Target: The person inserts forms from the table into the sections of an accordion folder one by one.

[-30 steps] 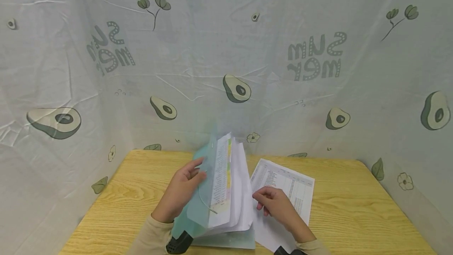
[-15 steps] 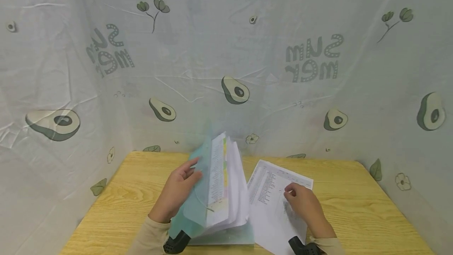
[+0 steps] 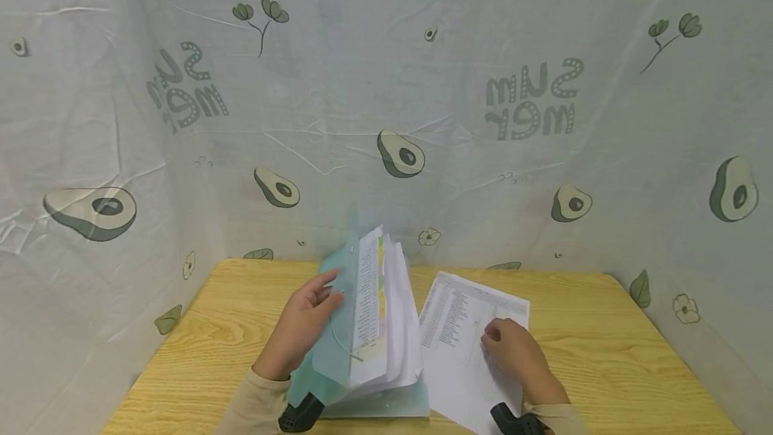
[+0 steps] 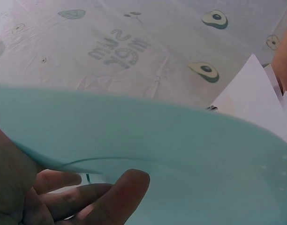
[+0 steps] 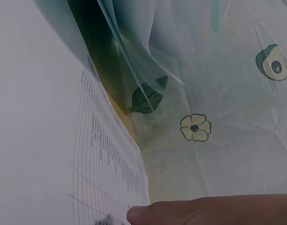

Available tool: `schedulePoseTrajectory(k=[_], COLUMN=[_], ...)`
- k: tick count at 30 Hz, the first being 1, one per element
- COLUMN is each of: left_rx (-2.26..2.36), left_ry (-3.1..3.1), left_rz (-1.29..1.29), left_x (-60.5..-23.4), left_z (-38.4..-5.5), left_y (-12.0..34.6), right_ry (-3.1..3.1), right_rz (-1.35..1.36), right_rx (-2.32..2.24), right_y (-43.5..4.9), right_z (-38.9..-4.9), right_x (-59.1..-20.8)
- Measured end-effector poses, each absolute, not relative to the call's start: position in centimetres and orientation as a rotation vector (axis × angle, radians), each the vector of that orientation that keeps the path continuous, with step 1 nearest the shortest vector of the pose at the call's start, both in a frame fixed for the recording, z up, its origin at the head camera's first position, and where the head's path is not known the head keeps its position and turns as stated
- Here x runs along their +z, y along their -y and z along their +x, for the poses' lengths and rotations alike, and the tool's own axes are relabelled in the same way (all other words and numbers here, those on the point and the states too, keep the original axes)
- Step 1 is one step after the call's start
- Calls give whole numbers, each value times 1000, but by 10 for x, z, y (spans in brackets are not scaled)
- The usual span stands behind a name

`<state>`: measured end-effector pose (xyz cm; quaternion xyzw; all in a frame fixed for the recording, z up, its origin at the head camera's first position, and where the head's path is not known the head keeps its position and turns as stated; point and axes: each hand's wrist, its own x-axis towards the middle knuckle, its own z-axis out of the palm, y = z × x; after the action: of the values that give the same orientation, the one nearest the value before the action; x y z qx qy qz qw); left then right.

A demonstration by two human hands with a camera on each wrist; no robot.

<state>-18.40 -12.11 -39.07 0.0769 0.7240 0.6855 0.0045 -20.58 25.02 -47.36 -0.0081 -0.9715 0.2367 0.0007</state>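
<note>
My left hand (image 3: 304, 321) holds the raised cover of a translucent teal document folder (image 3: 332, 368). In the left wrist view its thumb lies on the near side of the teal cover (image 4: 214, 159). White papers (image 3: 401, 327) stand fanned inside the folder, the front one printed with a coloured strip. A thin cord (image 3: 338, 341) hangs across the cover. My right hand (image 3: 516, 354) touches printed sheets (image 3: 447, 368) to the right of the folder. One finger (image 5: 181, 211) reaches over a sheet (image 5: 106, 154) in the right wrist view; the other fingers are hidden there.
A wooden table (image 3: 604, 341) lies under everything. A pale curtain (image 3: 338, 86) with avocado prints hangs behind it and along both sides. Black wrist cameras (image 3: 300, 415) sit on both wrists.
My right hand has moved right from beside the folder onto the printed sheets, then dipped slightly. The sheets have shifted a little to the left. My left hand has kept its hold on the cover.
</note>
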Motion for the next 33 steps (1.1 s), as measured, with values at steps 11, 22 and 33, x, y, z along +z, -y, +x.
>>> schedulePoseTrajectory(k=[11,22,33], left_rx=[2131,2122,2139], left_ry=[-2288,-2280,-2231], left_rz=[217,215,211], left_x=[-387,-383,-386], left_z=[-183,-184,-184], left_y=[125,129,128], right_ry=[2979,3112,3102], right_rz=[82,-337,-391], right_rx=[704,624,748], right_y=[-258,-265,-276], right_z=[-209,-208,-206], right_x=[-482,-481,-477])
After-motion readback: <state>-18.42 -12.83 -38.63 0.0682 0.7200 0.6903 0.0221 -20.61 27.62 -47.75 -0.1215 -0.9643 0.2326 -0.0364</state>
